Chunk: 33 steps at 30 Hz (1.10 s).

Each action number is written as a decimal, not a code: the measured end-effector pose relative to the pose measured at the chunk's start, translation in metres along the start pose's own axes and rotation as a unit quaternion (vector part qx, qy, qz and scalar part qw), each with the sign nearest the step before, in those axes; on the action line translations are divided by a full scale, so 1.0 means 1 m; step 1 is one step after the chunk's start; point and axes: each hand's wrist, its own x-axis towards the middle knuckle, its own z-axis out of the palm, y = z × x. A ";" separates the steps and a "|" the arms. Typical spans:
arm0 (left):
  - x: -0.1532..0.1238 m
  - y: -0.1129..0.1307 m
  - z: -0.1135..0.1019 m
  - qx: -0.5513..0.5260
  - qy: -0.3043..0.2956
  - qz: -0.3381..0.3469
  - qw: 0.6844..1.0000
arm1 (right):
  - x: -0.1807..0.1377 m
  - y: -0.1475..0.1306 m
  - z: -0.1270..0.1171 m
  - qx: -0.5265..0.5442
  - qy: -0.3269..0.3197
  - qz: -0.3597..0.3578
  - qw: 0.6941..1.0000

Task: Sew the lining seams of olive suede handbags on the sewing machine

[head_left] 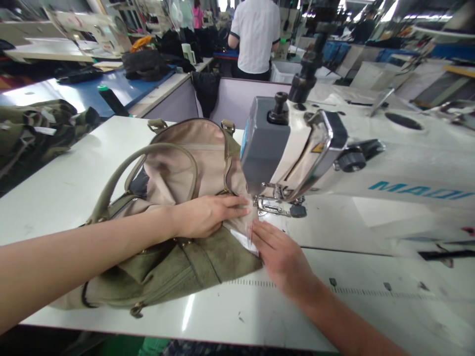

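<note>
Left of the machine [265, 148], the bag [222, 259] looks soft, light and floppy, its thin lining [208, 160] likely to pucker. Nearest the machine, the left hand [208, 216] presses lining flat, fingers nearly together; the right hand [280, 254] has fingers together at its edge, any pinch hidden. That flattened edge beside the machine seems the surest hold.

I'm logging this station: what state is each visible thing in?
Olive bag: mouth open, lining exposed
Handle: raised, arched
Left hand: laid flat on lining
Right hand: touching lining's edge
Sewing machine: running or stopped, cannot tell
Black cloth: draped over partition
</note>
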 end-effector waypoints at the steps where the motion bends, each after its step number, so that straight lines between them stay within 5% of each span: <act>1: 0.002 -0.002 0.000 0.001 0.002 0.000 1.000 | 0.001 0.002 0.001 0.002 -0.006 0.002 1.000; 6: 0.013 -0.022 -0.006 -0.006 0.005 -0.002 1.000 | 0.005 0.007 0.005 0.001 -0.008 0.018 1.000; 10: 0.013 -0.036 -0.031 -0.042 -0.014 0.003 0.999 | 0.006 0.006 0.006 -0.002 -0.027 0.037 0.999; 14: -0.020 0.016 -0.046 0.037 -0.045 -0.092 0.994 | 0.007 0.006 0.006 0.018 -0.020 0.060 0.998; 18: -0.057 0.117 -0.001 0.222 0.003 -0.090 0.971 | 0.007 0.004 0.003 0.027 0.009 0.083 0.996; 21: -0.068 0.160 0.041 0.235 0.085 -0.104 0.963 | 0.002 -0.010 -0.009 0.035 0.039 0.075 0.996; 27: -0.089 0.162 0.052 0.235 0.217 -0.120 0.940 | -0.015 -0.059 -0.030 0.103 -0.079 0.102 0.986; 33: -0.134 0.163 0.066 0.205 0.261 -0.217 0.918 | 0.014 -0.054 -0.044 0.202 -0.071 0.104 0.971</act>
